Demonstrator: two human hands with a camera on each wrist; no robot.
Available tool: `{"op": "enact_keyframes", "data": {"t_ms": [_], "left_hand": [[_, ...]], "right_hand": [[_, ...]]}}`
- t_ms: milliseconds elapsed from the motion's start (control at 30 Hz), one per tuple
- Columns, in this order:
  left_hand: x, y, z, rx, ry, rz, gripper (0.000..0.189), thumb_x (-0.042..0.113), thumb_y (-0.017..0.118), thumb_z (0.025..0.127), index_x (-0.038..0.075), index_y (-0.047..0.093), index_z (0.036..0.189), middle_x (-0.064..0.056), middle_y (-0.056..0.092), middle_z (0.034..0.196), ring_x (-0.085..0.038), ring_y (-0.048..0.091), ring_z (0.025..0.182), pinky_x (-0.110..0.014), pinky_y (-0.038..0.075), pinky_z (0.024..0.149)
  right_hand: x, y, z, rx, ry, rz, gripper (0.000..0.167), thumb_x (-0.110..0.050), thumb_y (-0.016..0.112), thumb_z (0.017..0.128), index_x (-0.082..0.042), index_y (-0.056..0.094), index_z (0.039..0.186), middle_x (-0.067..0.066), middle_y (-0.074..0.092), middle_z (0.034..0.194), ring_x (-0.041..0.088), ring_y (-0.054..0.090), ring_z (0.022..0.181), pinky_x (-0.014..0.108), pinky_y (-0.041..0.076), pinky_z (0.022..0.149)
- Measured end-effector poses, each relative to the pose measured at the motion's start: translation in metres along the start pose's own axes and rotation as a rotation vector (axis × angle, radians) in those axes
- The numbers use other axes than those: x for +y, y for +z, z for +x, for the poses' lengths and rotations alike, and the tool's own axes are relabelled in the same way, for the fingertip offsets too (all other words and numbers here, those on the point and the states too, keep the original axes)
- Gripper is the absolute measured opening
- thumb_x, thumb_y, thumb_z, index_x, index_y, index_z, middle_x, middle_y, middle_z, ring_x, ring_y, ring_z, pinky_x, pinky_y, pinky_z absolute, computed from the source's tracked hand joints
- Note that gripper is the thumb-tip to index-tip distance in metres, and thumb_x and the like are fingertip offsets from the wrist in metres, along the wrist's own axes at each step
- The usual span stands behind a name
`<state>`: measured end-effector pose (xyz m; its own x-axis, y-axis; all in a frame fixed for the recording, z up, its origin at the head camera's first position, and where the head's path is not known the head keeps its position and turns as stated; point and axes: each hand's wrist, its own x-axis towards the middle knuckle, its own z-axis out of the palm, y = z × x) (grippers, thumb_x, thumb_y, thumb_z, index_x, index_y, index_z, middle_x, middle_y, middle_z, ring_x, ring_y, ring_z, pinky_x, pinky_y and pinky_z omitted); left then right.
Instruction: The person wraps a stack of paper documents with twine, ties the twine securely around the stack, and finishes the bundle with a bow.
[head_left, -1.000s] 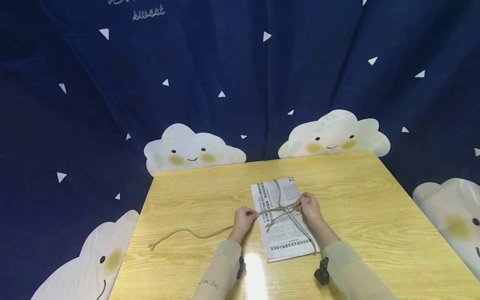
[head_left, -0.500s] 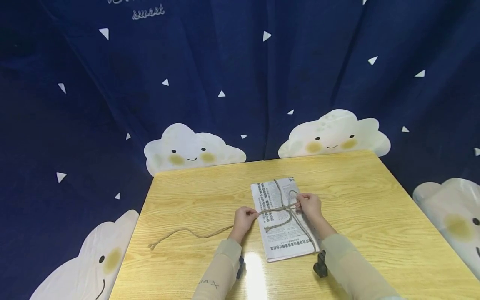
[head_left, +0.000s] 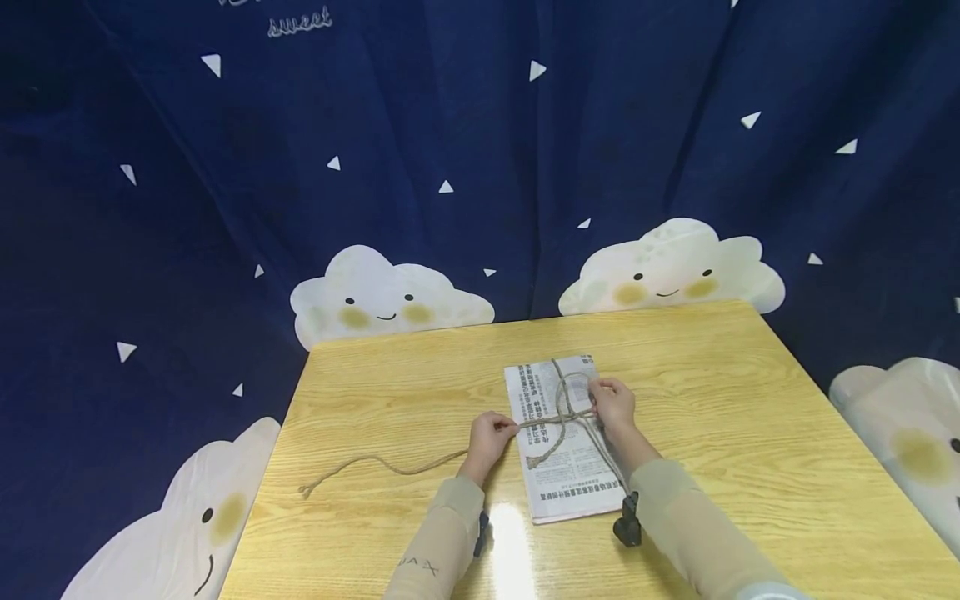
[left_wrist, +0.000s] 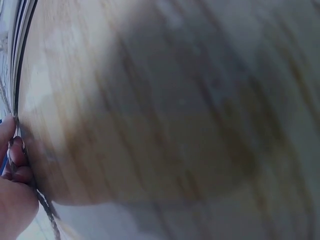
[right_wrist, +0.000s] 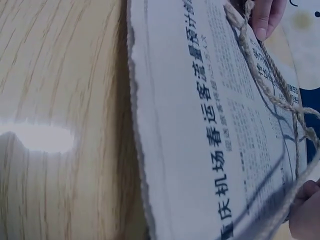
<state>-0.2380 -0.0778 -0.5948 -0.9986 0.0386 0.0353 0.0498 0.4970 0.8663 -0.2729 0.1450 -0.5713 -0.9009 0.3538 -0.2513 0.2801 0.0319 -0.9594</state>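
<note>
A folded newspaper stack (head_left: 573,483) lies flat on the table, with brown twine (head_left: 543,422) crossing over it both ways. My left hand (head_left: 490,442) pinches the twine just off the stack's left edge; the long tail trails left behind it. At the stack's right edge, my right hand (head_left: 617,407) pinches twine near the crossing. A loose strand arches into a loop above the crossing, and its frayed end lies on the print at left. In the left wrist view the left hand (left_wrist: 17,205) shows at the edge; the right wrist view catches part of the right hand (right_wrist: 306,212).
The light wooden table (head_left: 390,383) extends around the stack, with the twine's tail (head_left: 360,460) lying on its left side. A dark blue curtain (head_left: 480,125) with white triangles hangs behind. Cloud shapes (head_left: 390,292) line the table's back edge.
The right hand has shifted slightly left and up. The loose strand has changed from lying across the paper to a raised loop above the crossing. My left hand stays in place.
</note>
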Motion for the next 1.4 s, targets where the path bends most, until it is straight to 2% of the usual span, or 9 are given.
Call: {"op": "enact_keyframes", "data": {"t_ms": [100,267,533,733,900,1033,1133,1267,1400], "left_hand": [[0.0,0.001,0.001,-0.004,0.0,0.006,0.006,0.007,0.07,0.079,0.001,0.07,0.079,-0.006,0.063,0.077,-0.009,0.051,0.067,-0.019,0.044,0.056],[-0.001,0.0,0.002,-0.014,0.022,0.043,0.006,0.008,0.07,0.079,0.001,0.07,0.078,-0.005,0.063,0.077,-0.01,0.053,0.068,-0.019,0.045,0.058],[-0.004,-0.004,0.004,-0.051,0.032,0.054,0.007,0.01,0.069,0.08,0.003,0.07,0.081,-0.005,0.065,0.08,-0.012,0.057,0.073,-0.022,0.048,0.063],[-0.006,-0.023,0.001,-0.114,0.049,0.085,0.009,0.011,0.067,0.082,0.003,0.07,0.084,-0.007,0.066,0.086,-0.021,0.061,0.084,-0.03,0.051,0.073],[-0.013,-0.049,-0.002,-0.141,0.092,0.232,0.011,0.01,0.063,0.085,0.003,0.07,0.089,-0.008,0.064,0.09,-0.023,0.06,0.087,-0.033,0.051,0.076],[-0.023,-0.068,-0.004,-0.073,0.147,0.394,0.01,0.011,0.065,0.083,0.003,0.07,0.088,-0.006,0.065,0.087,-0.021,0.06,0.081,-0.033,0.051,0.074],[-0.033,-0.08,-0.006,0.012,0.145,0.444,0.01,0.013,0.067,0.081,0.004,0.07,0.084,-0.004,0.065,0.082,-0.02,0.058,0.079,-0.037,0.048,0.078],[-0.047,-0.091,-0.009,0.148,0.085,0.402,0.01,0.014,0.067,0.082,0.004,0.069,0.082,-0.005,0.063,0.082,-0.023,0.054,0.082,-0.044,0.04,0.083],[-0.059,-0.101,-0.014,0.343,-0.029,0.4,0.01,0.011,0.065,0.084,0.001,0.067,0.083,-0.01,0.06,0.087,-0.027,0.05,0.086,-0.044,0.039,0.079]], "right_hand": [[0.003,-0.002,0.002,-0.004,-0.013,-0.023,0.026,-0.018,0.06,0.087,0.003,0.059,0.103,-0.003,0.053,0.057,0.004,0.045,0.043,0.016,0.038,0.039],[0.005,-0.009,0.004,-0.04,-0.073,-0.142,0.027,-0.019,0.062,0.086,0.002,0.062,0.103,-0.004,0.052,0.054,0.006,0.046,0.043,0.018,0.039,0.04],[0.011,-0.012,0.005,-0.073,-0.071,-0.198,0.03,-0.02,0.061,0.087,0.003,0.062,0.106,-0.001,0.056,0.067,0.005,0.049,0.047,0.017,0.044,0.044],[0.015,-0.012,0.005,-0.092,-0.055,-0.179,0.029,-0.018,0.061,0.087,0.006,0.061,0.105,-0.001,0.053,0.063,0.005,0.047,0.047,0.018,0.044,0.044],[0.016,-0.012,0.006,-0.109,-0.042,-0.18,0.031,-0.018,0.06,0.087,0.006,0.061,0.107,-0.001,0.054,0.062,0.005,0.048,0.047,0.018,0.044,0.044],[0.017,-0.012,0.008,-0.115,-0.029,-0.189,0.031,-0.019,0.06,0.088,0.005,0.061,0.107,-0.002,0.052,0.06,0.005,0.047,0.047,0.018,0.044,0.044],[0.018,-0.013,0.01,-0.114,-0.023,-0.201,0.031,-0.021,0.06,0.088,0.004,0.061,0.107,-0.002,0.052,0.06,0.005,0.047,0.047,0.018,0.043,0.045],[0.019,-0.014,0.01,-0.115,-0.012,-0.211,0.032,-0.022,0.06,0.088,0.003,0.061,0.107,-0.003,0.052,0.061,0.005,0.047,0.049,0.018,0.043,0.046],[0.021,-0.014,0.01,-0.117,-0.005,-0.202,0.031,-0.022,0.06,0.088,0.004,0.061,0.106,-0.002,0.052,0.061,0.005,0.047,0.049,0.018,0.044,0.046]]}}
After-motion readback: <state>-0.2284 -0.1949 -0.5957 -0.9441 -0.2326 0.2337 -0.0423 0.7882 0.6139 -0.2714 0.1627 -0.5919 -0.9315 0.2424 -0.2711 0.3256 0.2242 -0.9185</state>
